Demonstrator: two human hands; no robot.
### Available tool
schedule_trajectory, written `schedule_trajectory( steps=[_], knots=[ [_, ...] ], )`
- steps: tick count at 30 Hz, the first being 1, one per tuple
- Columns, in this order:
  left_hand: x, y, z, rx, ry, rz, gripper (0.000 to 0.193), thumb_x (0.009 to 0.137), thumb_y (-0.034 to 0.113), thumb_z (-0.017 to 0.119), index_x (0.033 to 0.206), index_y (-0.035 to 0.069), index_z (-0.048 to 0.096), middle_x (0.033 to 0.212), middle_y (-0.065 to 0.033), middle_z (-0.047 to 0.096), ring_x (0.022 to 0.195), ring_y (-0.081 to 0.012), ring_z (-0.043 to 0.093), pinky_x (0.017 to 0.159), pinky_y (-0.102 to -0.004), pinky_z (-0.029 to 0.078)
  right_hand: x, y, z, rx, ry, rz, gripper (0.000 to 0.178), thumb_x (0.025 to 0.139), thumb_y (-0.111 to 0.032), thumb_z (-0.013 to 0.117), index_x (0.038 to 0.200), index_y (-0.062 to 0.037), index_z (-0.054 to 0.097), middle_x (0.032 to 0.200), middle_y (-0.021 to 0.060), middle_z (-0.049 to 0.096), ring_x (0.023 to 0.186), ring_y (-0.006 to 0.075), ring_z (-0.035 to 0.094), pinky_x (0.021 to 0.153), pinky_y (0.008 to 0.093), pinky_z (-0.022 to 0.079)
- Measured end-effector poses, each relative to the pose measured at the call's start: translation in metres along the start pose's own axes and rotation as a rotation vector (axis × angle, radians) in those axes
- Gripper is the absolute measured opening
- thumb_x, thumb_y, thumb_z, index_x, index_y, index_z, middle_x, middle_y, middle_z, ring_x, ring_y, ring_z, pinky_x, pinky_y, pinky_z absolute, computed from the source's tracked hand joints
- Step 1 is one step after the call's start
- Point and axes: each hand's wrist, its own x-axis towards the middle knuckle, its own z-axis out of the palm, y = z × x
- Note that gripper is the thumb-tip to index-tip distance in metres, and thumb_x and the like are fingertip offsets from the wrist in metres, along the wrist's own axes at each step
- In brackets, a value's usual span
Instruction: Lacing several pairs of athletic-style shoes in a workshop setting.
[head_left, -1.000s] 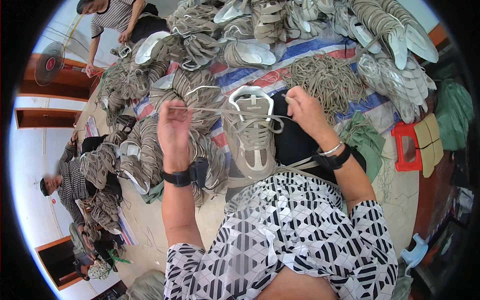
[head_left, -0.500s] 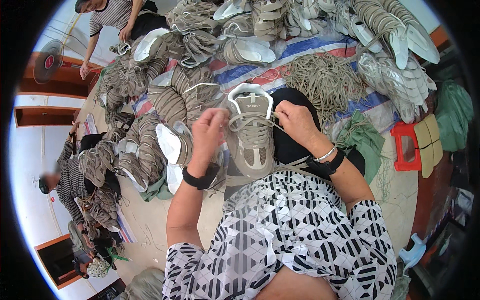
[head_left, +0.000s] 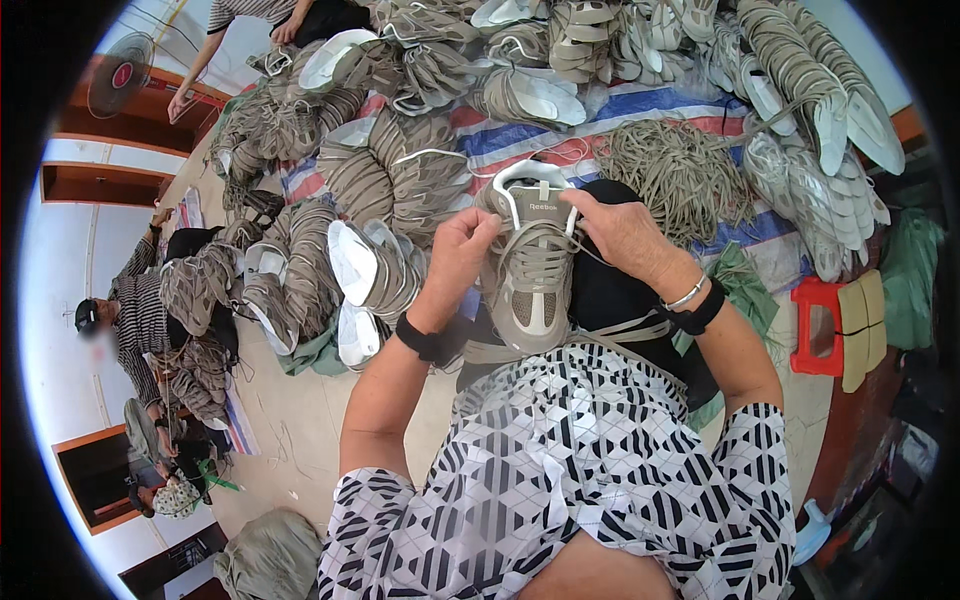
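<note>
A beige and grey sneaker (head_left: 522, 318) with a white-edged collar rests upright on my lap, toe toward me. Its flat beige shoelace (head_left: 535, 243) is threaded up the front, with loops lying loosely across the top. My left hand (head_left: 460, 255) is pinched closed beside the left edge of the collar, on what looks like one side of the lace. At the opposite edge, my right hand (head_left: 628, 238) has thumb and fingers together at the upper eyelets, gripping the lace. The tips of both hands' fingers are partly hidden.
Rows of stacked shoe uppers (head_left: 375, 180) lie left and ahead on a striped sheet (head_left: 490, 140). A heap of laces (head_left: 675, 180) is beyond my right hand. A red stool (head_left: 815, 325) stands at right. Co-workers sit at left, near a fan (head_left: 120, 85).
The whole view has shifted, so the scene sits farther right. My left hand, blurred before, is now closed beside the collar. My right hand has come closer to the collar's edge.
</note>
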Motion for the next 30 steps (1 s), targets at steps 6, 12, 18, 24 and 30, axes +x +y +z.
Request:
schedule_trajectory(
  steps=[6,12,18,24,30],
  knots=[
    [0.003,-0.004,0.004,0.096,0.068,0.019,0.019,0.089,0.019,0.063,0.077,0.005,0.059,0.072,0.0043,0.057,0.062,-0.0096,0.052,0.055,-0.0270,0.041,0.019,-0.003,-0.012,-0.235,-0.166,-0.133,0.017,0.084,-0.007,0.058,0.101,-0.0094,0.058,0.075,0.0157,0.064,0.069,0.0373,0.064,0.058,0.0458,0.050],
    [0.005,0.038,0.028,1.073,0.157,0.740,0.013,0.083,0.015,0.066,0.082,0.005,0.058,0.081,-0.0094,0.056,0.074,-0.0325,0.058,0.062,-0.0366,0.047,0.042,-0.011,-0.038,-0.250,-0.398,0.069,0.012,0.083,-0.017,0.058,0.085,-0.0104,0.068,0.082,0.0161,0.064,0.084,0.0353,0.063,0.069,0.0483,0.049],
    [0.020,0.015,-0.007,0.566,-0.006,0.362,0.022,0.082,0.022,0.071,0.080,0.002,0.063,0.078,-0.0072,0.056,0.075,-0.0217,0.057,0.066,-0.0325,0.045,0.045,-0.010,-0.011,-0.224,-0.394,0.045,0.015,0.085,-0.016,0.055,0.085,-0.0064,0.067,0.100,0.0134,0.060,0.098,0.0339,0.056,0.078,0.0458,0.047],
    [0.014,0.008,-0.011,0.221,-0.067,0.169,0.020,0.087,0.021,0.069,0.086,0.001,0.066,0.080,-0.0005,0.058,0.075,-0.0086,0.053,0.068,-0.0245,0.043,0.067,0.013,0.000,-0.042,-0.240,0.092,0.018,0.085,-0.015,0.054,0.088,-0.0010,0.065,0.108,0.0147,0.060,0.101,0.0330,0.057,0.084,0.0421,0.048],
    [0.009,0.014,-0.008,0.015,-0.123,0.030,0.016,0.091,0.023,0.065,0.091,0.007,0.063,0.072,0.0053,0.057,0.048,-0.0013,0.046,0.042,-0.0169,0.036,0.093,0.049,-0.019,-0.153,0.672,-0.125,0.015,0.084,-0.014,0.063,0.091,-0.0006,0.066,0.082,0.0120,0.066,0.076,0.0186,0.062,0.073,0.0329,0.050]
  ],
)
